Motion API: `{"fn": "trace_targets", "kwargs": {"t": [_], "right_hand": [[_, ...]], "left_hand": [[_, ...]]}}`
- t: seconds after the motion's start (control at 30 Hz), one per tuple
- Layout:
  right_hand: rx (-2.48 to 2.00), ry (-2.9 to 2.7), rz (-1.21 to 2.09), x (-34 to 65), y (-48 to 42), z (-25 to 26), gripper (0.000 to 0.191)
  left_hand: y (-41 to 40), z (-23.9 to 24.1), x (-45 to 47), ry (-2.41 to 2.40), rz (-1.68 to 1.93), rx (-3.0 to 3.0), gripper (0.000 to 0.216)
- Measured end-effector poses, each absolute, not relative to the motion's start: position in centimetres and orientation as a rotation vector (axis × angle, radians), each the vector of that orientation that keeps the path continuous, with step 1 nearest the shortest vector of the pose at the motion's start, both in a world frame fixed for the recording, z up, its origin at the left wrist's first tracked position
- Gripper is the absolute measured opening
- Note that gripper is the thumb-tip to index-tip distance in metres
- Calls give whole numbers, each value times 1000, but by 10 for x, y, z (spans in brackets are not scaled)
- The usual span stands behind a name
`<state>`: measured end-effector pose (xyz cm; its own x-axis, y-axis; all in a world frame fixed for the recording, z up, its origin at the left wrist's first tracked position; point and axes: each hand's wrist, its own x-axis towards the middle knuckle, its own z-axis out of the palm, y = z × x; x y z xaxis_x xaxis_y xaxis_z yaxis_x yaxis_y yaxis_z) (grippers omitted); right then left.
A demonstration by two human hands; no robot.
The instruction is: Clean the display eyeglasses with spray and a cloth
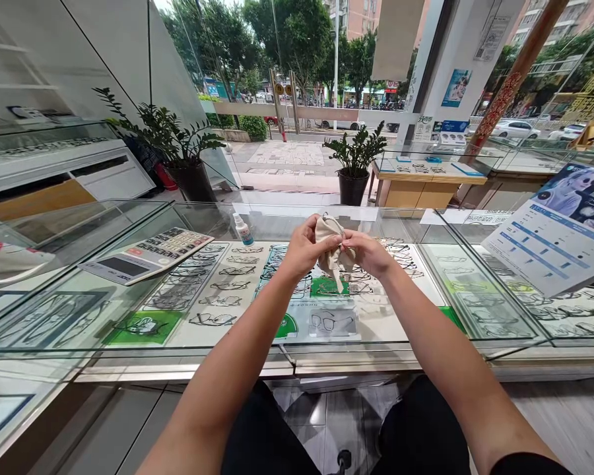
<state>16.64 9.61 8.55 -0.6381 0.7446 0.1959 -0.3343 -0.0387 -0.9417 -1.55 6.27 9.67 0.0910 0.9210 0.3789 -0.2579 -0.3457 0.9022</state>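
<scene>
Above the glass counter, a beige cleaning cloth (327,229) is bunched between my two hands. My left hand (307,247) is closed on its left side, with the thumb pressed across the folds. From the right, my right hand (369,252) pinches the cloth, its fingertips close to the left thumb. A thin, dark curved rim, like part of an eyeglass frame, shows at the top of the cloth; the rest of it is hidden. One corner of the cloth hangs down over the counter.
Rows of eyeglasses (226,285) lie inside the glass display counter (277,348). On its top stand a spray bottle (243,231), a large calculator (148,256) and, at right, a printed sign (557,227). Potted plants (354,178) stand beyond, before the window.
</scene>
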Motion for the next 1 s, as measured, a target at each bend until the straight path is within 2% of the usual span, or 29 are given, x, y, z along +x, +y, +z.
{"fn": "trace_targets", "kwargs": {"t": [0.27, 0.53, 0.73, 1.0], "right_hand": [[-513, -1471, 1797, 165, 96, 84, 25], [-541, -1416, 1670, 172, 99, 92, 26], [-525, -1413, 1687, 172, 99, 90, 33], [-497, -1511, 1765, 166, 92, 86, 37]], "left_hand": [[68, 91, -10, 782, 1643, 1340, 63], [75, 89, -18, 661, 1547, 1375, 58], [67, 94, -17, 629, 1462, 1360, 64], [63, 95, -10, 746, 1574, 1294, 61]]}}
